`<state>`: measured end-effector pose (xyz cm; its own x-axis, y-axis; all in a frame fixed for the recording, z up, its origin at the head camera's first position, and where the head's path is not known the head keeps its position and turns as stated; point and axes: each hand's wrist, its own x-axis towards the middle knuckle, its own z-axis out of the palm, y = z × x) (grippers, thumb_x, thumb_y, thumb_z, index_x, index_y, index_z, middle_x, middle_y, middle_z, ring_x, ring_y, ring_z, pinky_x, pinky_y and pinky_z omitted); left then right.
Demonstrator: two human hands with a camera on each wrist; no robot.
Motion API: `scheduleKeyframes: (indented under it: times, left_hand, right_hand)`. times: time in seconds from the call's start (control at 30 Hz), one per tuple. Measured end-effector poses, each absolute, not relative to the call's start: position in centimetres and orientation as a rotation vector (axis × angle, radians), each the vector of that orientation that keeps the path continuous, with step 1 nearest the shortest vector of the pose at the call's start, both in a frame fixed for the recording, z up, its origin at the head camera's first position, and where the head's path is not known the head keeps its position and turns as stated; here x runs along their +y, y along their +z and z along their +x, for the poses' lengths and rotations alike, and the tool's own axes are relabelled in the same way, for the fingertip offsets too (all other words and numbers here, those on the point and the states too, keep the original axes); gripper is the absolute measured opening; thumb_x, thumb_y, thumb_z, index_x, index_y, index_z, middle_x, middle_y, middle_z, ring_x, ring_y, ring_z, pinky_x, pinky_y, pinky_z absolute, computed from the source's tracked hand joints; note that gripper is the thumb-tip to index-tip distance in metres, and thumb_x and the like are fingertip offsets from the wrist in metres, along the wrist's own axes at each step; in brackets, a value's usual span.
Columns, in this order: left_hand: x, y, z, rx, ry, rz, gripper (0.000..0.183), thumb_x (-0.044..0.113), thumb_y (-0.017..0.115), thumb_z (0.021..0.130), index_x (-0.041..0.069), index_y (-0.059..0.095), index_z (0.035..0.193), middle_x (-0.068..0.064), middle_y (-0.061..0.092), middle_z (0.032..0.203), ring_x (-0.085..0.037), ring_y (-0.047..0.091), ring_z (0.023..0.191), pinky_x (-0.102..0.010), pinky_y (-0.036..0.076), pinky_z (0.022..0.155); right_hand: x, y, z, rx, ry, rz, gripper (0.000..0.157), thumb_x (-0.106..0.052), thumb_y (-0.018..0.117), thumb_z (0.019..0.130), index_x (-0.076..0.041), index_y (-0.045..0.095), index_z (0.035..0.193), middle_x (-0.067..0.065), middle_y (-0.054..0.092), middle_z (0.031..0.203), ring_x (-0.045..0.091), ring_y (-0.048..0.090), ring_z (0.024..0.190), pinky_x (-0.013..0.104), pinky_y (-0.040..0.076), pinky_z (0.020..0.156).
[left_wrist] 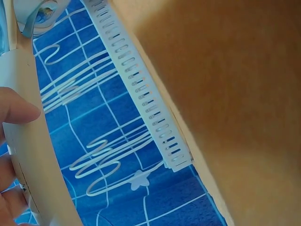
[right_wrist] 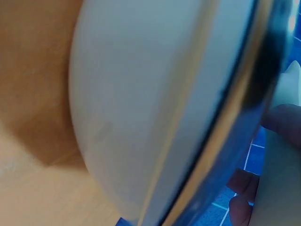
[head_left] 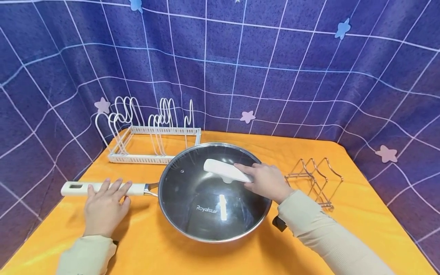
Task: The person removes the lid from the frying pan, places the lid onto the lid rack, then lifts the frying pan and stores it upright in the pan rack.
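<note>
A wok (right_wrist: pixel 127 103) with a pale outer wall and a long cream handle (head_left: pixel 137 189) is in the middle of the head view. On it lies a dark glass lid (head_left: pixel 192 191) with a metal rim, marked "Royalstar". My left hand (head_left: pixel 107 208) holds the wok's handle, fingers across the top; the left wrist view shows the thumb (left_wrist: pixel 21 109) against it. With my right hand (head_left: pixel 266 182) I grip the lid's white, elongated knob (head_left: pixel 220 169). In the right wrist view, thumb and fingers are around that knob at the right edge.
A white wire rack (head_left: pixel 137 158) with upright loops stands behind the wok on the left. To the right is a small copper-coloured wire rack (head_left: pixel 314 181). An orange cloth (head_left: pixel 144 236) covers the table, and a blue gridded curtain (head_left: pixel 220 76) hangs behind.
</note>
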<state>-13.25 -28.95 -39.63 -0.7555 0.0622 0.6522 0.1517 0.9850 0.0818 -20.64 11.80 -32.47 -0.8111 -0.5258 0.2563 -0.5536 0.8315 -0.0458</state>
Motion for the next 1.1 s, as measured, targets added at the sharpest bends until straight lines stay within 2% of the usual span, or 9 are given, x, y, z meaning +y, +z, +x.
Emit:
scheduleKeyframes:
  times: [0.27,0.5,0.83,1.1]
  left_hand:
    - [-28.93,-39.47,-13.01,-2.392,-0.178,-0.147,0.039,0.008,0.069,0.069,0.003,0.071,0.108,-0.023,0.068,0.110,-0.050,0.057,0.110,-0.073,0.024,0.104]
    - [-28.88,-39.21,-13.20,-2.411,-0.158,-0.158,0.040,0.008,0.071,0.069,0.003,0.071,0.108,-0.024,0.067,0.110,-0.049,0.057,0.110,-0.075,0.023,0.102]
    - [-28.80,-39.23,-13.27,-2.401,-0.158,-0.169,0.039,0.008,0.072,0.068,0.003,0.072,0.107,-0.024,0.068,0.109,-0.050,0.057,0.109,-0.077,0.025,0.099]
    - [-28.66,-39.51,-12.92,-2.419,-0.171,-0.143,0.041,0.004,0.074,0.067,0.002,0.072,0.107,-0.024,0.067,0.110,-0.051,0.057,0.110,-0.077,0.024,0.099]
  right_hand:
    - [11.69,-32.43,-20.55,-2.830,0.300,0.787,0.062,-0.028,0.079,0.075,-0.029,0.060,0.134,0.005,0.062,0.083,0.016,0.048,0.056,0.029,0.036,0.042]
    - [11.82,-32.35,-20.61,-2.912,0.491,0.660,0.062,-0.025,0.081,0.072,-0.031,0.063,0.131,0.009,0.070,0.105,0.017,0.052,0.064,0.030,0.035,0.045]
    - [11.66,-31.75,-20.69,-2.971,0.657,0.615,0.063,-0.016,0.078,0.068,-0.027,0.065,0.129,0.003,0.073,0.105,0.017,0.051,0.064,0.029,0.033,0.047]
    - [11.50,-31.89,-20.38,-2.979,0.708,0.586,0.063,-0.012,0.074,0.067,-0.025,0.066,0.128,0.000,0.072,0.091,0.016,0.042,0.053,0.028,0.028,0.044]
